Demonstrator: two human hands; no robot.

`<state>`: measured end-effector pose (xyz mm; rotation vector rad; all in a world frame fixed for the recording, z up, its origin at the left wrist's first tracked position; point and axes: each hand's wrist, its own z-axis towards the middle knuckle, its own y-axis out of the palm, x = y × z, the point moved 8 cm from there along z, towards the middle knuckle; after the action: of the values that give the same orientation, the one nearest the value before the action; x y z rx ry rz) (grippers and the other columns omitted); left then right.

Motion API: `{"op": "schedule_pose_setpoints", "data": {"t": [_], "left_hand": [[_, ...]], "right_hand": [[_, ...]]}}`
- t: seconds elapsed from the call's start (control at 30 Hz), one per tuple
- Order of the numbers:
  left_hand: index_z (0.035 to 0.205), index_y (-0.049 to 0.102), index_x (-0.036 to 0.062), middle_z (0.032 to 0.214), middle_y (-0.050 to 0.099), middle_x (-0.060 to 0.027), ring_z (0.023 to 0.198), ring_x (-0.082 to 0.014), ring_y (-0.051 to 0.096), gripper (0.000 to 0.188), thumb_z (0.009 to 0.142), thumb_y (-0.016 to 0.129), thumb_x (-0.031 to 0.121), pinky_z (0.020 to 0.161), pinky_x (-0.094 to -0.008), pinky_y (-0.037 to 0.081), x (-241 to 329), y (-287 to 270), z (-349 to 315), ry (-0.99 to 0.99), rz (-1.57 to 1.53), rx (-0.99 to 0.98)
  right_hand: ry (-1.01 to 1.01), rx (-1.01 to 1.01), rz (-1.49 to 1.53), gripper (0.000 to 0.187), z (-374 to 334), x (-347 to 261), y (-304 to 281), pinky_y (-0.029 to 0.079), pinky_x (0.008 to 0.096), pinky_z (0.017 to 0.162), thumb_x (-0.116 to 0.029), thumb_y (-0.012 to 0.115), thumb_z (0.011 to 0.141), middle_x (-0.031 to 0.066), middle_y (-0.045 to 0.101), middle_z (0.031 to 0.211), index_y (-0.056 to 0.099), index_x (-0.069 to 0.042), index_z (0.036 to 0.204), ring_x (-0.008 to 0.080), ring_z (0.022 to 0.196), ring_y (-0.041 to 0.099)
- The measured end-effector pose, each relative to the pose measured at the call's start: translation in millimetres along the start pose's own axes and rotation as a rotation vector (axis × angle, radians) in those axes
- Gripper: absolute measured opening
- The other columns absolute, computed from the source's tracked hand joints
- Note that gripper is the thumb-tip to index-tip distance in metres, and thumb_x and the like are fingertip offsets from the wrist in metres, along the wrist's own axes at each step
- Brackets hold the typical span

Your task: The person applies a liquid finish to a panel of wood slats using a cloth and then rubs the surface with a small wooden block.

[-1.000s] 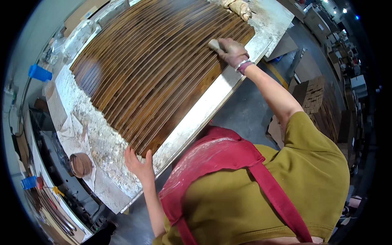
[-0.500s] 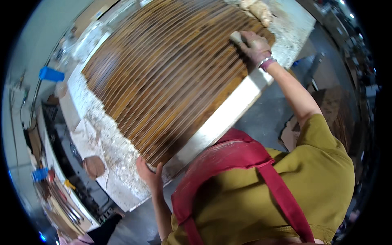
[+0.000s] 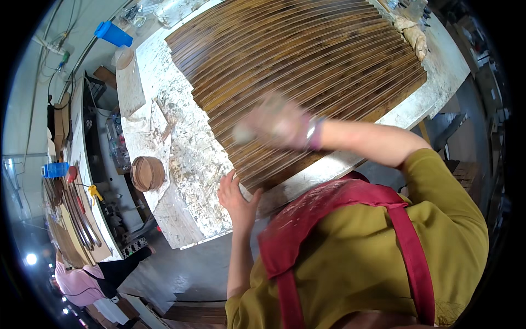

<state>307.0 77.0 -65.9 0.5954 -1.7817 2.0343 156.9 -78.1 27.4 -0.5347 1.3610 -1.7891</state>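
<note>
Dark-brown panel of parallel wooden strips (image 3: 307,66) at one o'clock on white, stained tabletop (image 3: 194,142). Left hand (image 3: 239,204) spread, empty, at panel's seven-o'clock corner; right hand (image 3: 279,122), blurred, gripping pale pad (image 3: 243,133) over strips. Advisable: steady corner, even strokes along strips.

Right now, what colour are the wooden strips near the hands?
The wooden strips are brown, mottled darker and lighter, best seen in the head view.
</note>
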Motion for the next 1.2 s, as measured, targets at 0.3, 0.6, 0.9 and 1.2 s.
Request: {"op": "schedule_pose_setpoints", "data": {"t": [0.3, 0.6, 0.9, 1.2], "left_hand": [[0.123, 0.049, -0.0016, 0.143, 0.043, -0.0123, 0.137, -0.0378, 0.033, 0.066, 0.073, 0.08, 0.028, 0.112, -0.0534, 0.02, 4.6, -5.9, -1.5, -0.014, -0.009, -0.015], [0.124, 0.05, -0.001, 0.144, 0.042, -0.0106, 0.14, -0.0349, 0.03, 0.067, 0.073, 0.081, 0.03, 0.113, -0.0556, 0.017, 2.1, -4.4, -1.8, -0.083, -0.006, -0.061], [0.128, 0.051, -0.0025, 0.142, 0.045, -0.0172, 0.136, -0.0372, 0.036, 0.062, 0.077, 0.077, 0.023, 0.114, -0.0495, 0.024, -10.5, -16.9, 1.3, -0.131, -0.258, -0.048], [0.129, 0.051, -0.0045, 0.129, 0.055, -0.0215, 0.12, -0.0348, 0.052, 0.036, 0.093, 0.05, 0.004, 0.104, -0.0436, 0.038, -85.9, -54.7, 139.9, -0.188, -0.332, 0.382]], "right_hand": [[-0.205, -0.162, 0.013, 0.016, 76.2, -49.5, 46.6, 0.048, 0.0426, 0.091, -0.029, 0.06, 0.086, 0.0037, 0.067, 0.078, 0.065, -0.015, 0.094, 0.0213, 0.078, 0.068], [-0.01, -0.048, -0.047, 0.011, 106.1, -27.4, 52.2, 0.048, 0.039, 0.08, -0.027, 0.06, 0.086, 0.0035, 0.068, 0.079, 0.065, -0.017, 0.087, 0.0216, 0.073, 0.066], [0.161, -0.247, -0.014, 0.011, 146.2, 17.2, 61.3, 0.046, 0.036, 0.084, -0.02, 0.059, 0.088, 0.0031, 0.068, 0.084, 0.068, -0.018, 0.093, 0.0208, 0.082, 0.066], [0.256, -0.285, 0.144, 0.006, 165.6, 50.1, 65.2, 0.045, 0.0392, 0.083, -0.016, 0.063, 0.082, 0.0044, 0.069, 0.086, 0.067, -0.016, 0.085, 0.0234, 0.082, 0.066]]}}
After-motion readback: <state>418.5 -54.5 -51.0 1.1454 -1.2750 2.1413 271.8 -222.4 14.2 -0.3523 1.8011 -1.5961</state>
